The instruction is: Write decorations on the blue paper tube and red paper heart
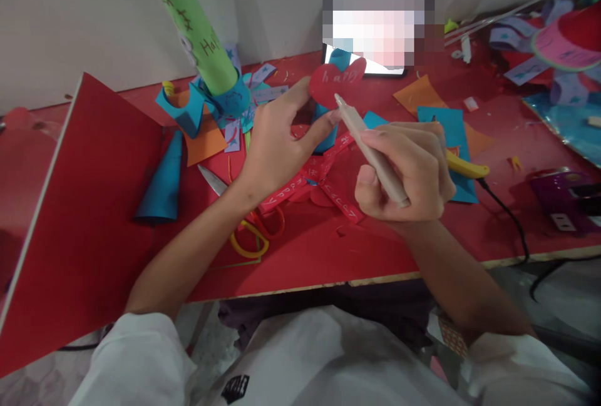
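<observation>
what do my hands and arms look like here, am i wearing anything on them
Your left hand and right hand are ungloved, with no watch, ring or bracelet visible. Both forearms are bare up to the loose white cloth sleeves, the left sleeve and the right sleeve. The white cloth shirt has a small dark emblem on it.

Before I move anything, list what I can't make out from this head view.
All in the head view:
- Tablet screen: mostly masked by pixel blocks.
- Green tube: top cut off by the upper edge.
- Scissors: middle hidden under the left forearm.
- Yellow tool: far end behind the right hand.
- Left fingertips: partly behind the heart.
- Purple box: cut off by the right edge.
</observation>
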A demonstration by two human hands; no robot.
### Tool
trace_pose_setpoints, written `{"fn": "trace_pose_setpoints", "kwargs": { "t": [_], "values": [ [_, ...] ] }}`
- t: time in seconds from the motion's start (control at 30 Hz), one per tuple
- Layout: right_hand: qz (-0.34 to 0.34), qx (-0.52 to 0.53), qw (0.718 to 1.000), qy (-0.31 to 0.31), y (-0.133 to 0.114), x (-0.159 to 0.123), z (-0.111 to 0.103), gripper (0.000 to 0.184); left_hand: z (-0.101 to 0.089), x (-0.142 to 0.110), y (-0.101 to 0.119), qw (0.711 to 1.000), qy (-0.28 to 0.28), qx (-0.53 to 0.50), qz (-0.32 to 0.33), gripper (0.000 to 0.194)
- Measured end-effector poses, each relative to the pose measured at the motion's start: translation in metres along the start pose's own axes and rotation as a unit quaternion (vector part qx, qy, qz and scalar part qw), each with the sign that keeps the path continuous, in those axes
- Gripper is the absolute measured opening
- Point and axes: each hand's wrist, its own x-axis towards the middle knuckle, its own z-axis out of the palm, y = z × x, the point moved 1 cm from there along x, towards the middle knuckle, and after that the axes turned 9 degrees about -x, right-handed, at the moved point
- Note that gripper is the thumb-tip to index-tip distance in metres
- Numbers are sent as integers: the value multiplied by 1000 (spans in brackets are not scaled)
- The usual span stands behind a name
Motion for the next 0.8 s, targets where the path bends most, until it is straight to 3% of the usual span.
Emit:
{"fn": "trace_pose_setpoints", "kwargs": {
  "t": [0.8],
  "values": [
    [-9, 9, 1000, -18, -1, 2, -1, 23, 2, -1, 4, 1000, -7, 0, -1, 57]
  ]
}}
